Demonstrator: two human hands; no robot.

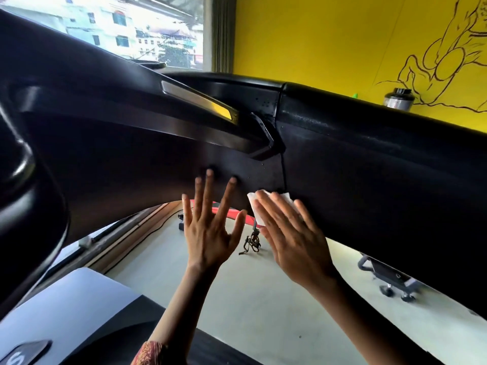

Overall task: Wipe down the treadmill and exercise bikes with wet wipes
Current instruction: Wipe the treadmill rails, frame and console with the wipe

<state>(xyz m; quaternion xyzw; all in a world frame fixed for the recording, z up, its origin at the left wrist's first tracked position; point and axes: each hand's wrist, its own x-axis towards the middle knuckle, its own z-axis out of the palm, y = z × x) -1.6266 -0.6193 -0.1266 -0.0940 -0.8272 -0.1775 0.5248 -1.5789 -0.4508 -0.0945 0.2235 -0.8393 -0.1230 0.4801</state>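
Presses white wet wipe [253, 206] at centre frame onto black matte treadmill console panel [131, 167] spanning left-to-right, under flat right hand [295, 238]; braces just leftward with spread, empty left hand [210, 233].

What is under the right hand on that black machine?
A white wet wipe lies under the right hand, pressed flat against the black machine panel. Only its upper edges show past the hand; the rest is covered.

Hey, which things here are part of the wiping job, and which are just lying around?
In the job: white wipe, pressed under the right hand; black machine panel; left hand, flat on the panel.
Lying about: steel container by the yellow wall; tangled straps on the floor.
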